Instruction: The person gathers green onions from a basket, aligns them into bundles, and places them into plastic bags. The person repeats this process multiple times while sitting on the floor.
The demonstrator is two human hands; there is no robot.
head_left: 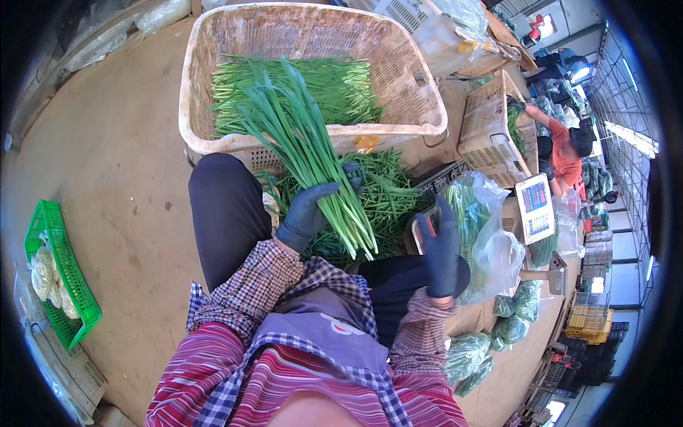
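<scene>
A bunch of long, flat green leafy stalks, like garlic chives (307, 144), lies across my left hand (315, 211), whose dark-gloved fingers grip it near the pale stem ends. The leafy ends reach over the rim of a large, stained plastic crate (315, 128), where more stalks (304, 88) lie in a layer. My right hand (442, 248), gloved too and slightly blurred, is raised above my right knee with fingers spread and nothing in it. Below and behind the bunch is a heap of loose green leaves (381, 197) between my knees.
To the right stand a clear plastic bag of greens (469, 229) and a scale's display (535, 208). Bagged greens (467, 357) lie on the floor. A co-worker (565, 155) in an orange shirt reaches into another crate (488, 149). A green basket (69, 288) stands far left.
</scene>
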